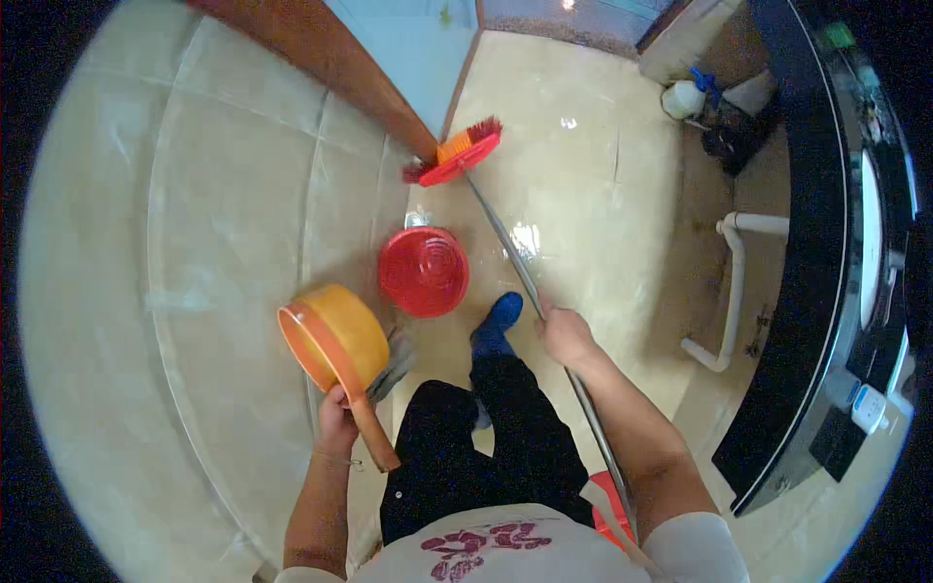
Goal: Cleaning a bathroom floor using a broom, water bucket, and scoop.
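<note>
My left hand [336, 425] is closed around an orange plastic water dipper [355, 325], gripping it where the long handle meets the round bowl. The bowl is tilted, its opening turned to the left; its inside is mostly hidden. A grey cloth-like thing [397, 361] shows behind the dipper, and I cannot tell whether it is held. In my right hand [567, 336] is the metal pole of a long-handled floor brush [466, 157]. Its red head with orange and dark red bristles rests at the foot of the door frame. Between both hands and the brush stands a red basin [424, 260].
Tiled wall [233, 194] rises on the left, beside a brown door frame [340, 63]. The pale floor [573, 146] has wet, shiny patches. A black counter [816, 243] runs along the right, with white pipes [734, 291] and a white bottle [683, 99] below. Something red [610, 505] sits behind my right leg.
</note>
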A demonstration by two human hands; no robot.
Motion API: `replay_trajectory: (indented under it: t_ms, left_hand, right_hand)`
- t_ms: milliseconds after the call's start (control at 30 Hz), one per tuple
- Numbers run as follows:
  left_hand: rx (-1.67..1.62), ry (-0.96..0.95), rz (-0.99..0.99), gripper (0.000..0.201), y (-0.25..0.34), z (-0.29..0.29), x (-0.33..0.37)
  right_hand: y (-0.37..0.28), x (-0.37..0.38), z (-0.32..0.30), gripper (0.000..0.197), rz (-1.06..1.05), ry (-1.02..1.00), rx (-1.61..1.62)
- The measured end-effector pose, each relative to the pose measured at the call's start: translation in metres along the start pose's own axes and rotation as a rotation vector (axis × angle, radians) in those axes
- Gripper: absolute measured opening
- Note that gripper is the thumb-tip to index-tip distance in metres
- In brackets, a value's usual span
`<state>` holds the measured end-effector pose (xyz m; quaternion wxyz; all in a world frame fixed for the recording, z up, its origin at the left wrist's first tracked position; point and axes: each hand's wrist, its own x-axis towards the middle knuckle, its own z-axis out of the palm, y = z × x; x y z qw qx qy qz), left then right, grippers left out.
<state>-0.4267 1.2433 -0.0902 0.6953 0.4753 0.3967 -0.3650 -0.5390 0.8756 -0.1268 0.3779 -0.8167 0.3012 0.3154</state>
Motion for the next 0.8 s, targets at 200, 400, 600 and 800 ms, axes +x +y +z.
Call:
replay_trajectory:
  t_ms: [200, 400, 600, 800]
  left_hand:
    - [0.118, -0.037, 0.112, 0.015, 0.012, 0.049, -0.030]
    - [0.182, 0.046, 0.148, 0.013, 0.008, 0.075, -0.040]
    - [0.250, 0.025, 0.217, 0.011, 0.011, 0.087, -0.051]
    - [0.325, -0.130, 0.151, 0.021, 0.029, 0.069, -0.041]
  right_hand:
    - [0.011, -0.020, 0.014, 0.054, -0.078, -0.064, -0.218]
    - [0.051, -0.053, 0.020, 0.055, 0.004, -0.080, -0.197]
    - [0.090, -0.108, 0.003, 0.058, 0.060, -0.066, -0.226]
    - [0.119, -0.128, -0.026, 0.068, 0.260, 0.125, -0.045]
